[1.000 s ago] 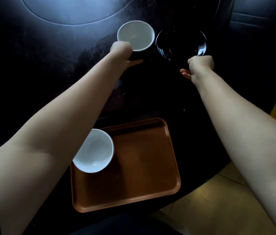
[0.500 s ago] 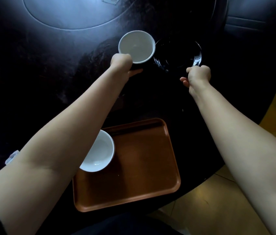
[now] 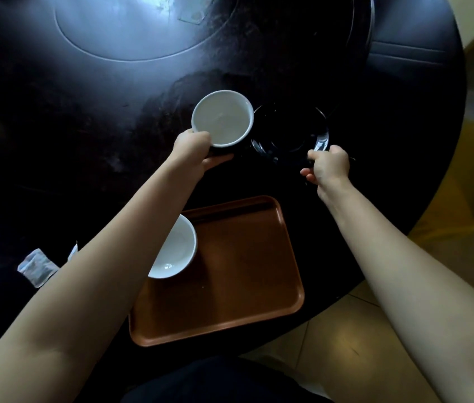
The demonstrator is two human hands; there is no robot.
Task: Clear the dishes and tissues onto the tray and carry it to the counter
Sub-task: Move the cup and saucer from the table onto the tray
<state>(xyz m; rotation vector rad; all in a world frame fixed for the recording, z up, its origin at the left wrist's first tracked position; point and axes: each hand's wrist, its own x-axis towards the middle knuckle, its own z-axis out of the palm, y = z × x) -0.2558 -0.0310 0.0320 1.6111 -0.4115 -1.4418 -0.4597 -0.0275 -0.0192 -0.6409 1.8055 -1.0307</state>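
table [image 3: 84,117]: dark, round | on it: brown tray [image 3: 244,286], crumpled tissue [image 3: 36,267]

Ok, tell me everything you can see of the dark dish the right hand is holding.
The dark dish is round, shallow and glossy, perhaps glass or glazed; against the black table little else shows. It looks empty. The right hand pinches its near right rim. The white bowl sits close at its left; contact unclear.
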